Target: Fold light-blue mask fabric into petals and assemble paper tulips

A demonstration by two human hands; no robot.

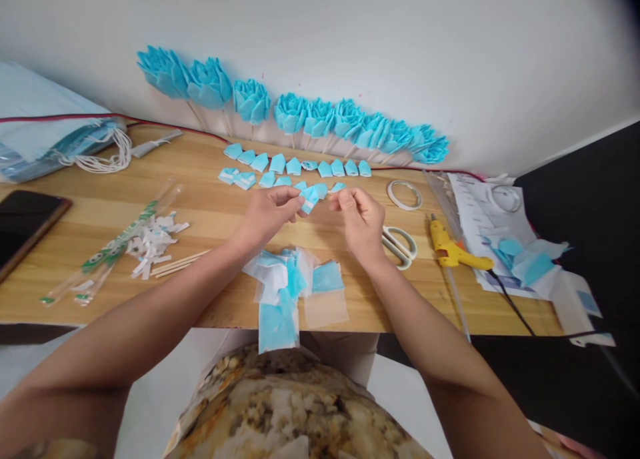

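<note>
My left hand point(273, 212) pinches a small folded blue fabric petal point(311, 199) with a white strip across it. Just right of it, my right hand point(361, 220) has thumb and forefinger pressed together; whatever is between them is too small to make out. Beyond my hands, several folded blue petals point(277, 163) lie in two rows, and my fingers partly hide the nearer row. Between my forearms is a loose pile of blue and white fabric pieces point(287, 282), one hanging over the table edge.
Several blue fabric flowers point(251, 102) on sticks lean on the wall. Scissors point(400, 247), a tape roll point(405, 195) and a yellow glue gun point(453, 249) lie on the right. Leftward are paper scraps point(154, 242), wooden sticks point(180, 263), a phone point(30, 225) and bagged masks point(50, 122).
</note>
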